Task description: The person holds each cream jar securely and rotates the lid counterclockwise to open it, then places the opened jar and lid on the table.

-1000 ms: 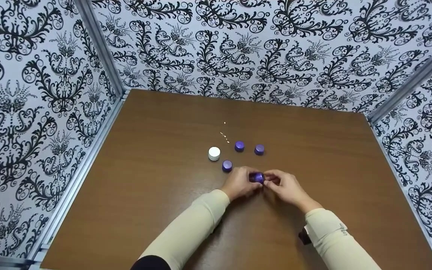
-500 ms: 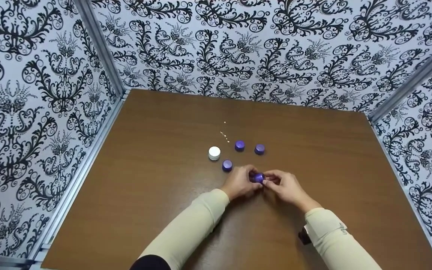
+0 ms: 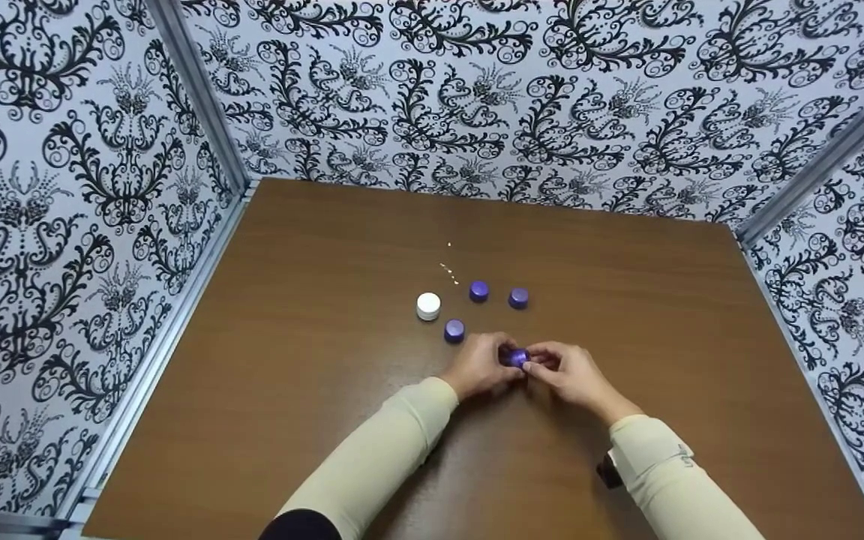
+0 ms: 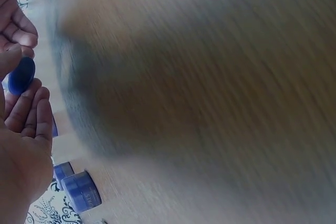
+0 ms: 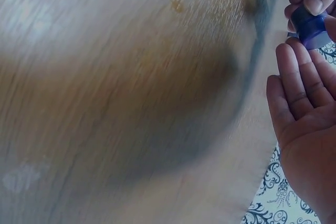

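The head view takes in the whole brown bench (image 3: pixel 327 360), walled by black-and-white patterned panels (image 3: pixel 64 187), with both hands meeting near its middle. The left hand (image 3: pixel 481 365) and right hand (image 3: pixel 568 373) both pinch 1 small purple jar (image 3: pixel 516 357) between their fingertips, just above the bench. Beyond them stand 3 more purple jars (image 3: pixel 454 331) (image 3: pixel 478 291) (image 3: pixel 518 298) and 1 white jar (image 3: pixel 428 306), apart from each other.

Only the wrist views show the held jar close up: a short, round, glossy purple tub (image 5: pixel 311 27), its flat top (image 4: pixel 21 75) showing between the fingers.

In both wrist views the bench is heavily blurred and the hands are cut off by the frame edge. From the head, fingers cover most of the jar, so whether its lid is seated cannot be told.
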Demonstrator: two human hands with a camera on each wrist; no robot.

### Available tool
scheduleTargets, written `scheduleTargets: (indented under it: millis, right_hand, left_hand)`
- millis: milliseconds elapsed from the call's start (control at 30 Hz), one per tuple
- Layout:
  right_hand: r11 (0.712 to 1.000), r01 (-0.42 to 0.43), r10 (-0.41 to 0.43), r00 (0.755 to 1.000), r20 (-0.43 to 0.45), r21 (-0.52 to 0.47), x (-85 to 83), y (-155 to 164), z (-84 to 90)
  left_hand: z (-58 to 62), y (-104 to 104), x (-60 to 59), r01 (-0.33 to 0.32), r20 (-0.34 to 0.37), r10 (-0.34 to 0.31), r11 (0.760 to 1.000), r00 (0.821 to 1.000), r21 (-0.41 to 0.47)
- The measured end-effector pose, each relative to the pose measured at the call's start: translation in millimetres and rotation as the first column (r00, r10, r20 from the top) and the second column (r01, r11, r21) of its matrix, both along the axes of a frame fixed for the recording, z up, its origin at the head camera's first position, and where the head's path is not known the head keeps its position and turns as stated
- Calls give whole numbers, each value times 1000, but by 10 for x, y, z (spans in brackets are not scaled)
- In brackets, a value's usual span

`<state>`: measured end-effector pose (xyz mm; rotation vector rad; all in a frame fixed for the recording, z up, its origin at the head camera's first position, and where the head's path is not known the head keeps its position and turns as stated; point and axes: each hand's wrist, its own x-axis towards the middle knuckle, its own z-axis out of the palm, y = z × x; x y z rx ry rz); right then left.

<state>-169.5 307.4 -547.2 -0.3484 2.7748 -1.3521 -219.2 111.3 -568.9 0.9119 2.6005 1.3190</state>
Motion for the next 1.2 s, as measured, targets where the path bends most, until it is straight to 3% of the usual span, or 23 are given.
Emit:
scheduleTargets:
  millis: [400, 533, 767, 1200]
  right_hand:
    - [999, -44, 45, 998, -47, 23, 15, 22, -65]
    - [998, -44, 47, 997, -66, 41, 21, 26, -47]
    - [999, -44, 44, 999, -22, -24, 36, 16, -20]
    - [1000, -11, 12, 999, -40, 28, 46, 4, -3]
  left_hand:
    - [38, -15, 5, 54, 24, -53, 998, 998, -42]
    - [45, -14, 14, 45, 44, -44, 998, 998, -32]
    - [40, -15, 15, 30, 65, -31, 999, 997, 18]
    - [21, -17, 10, 43, 30, -43, 999, 999, -10]
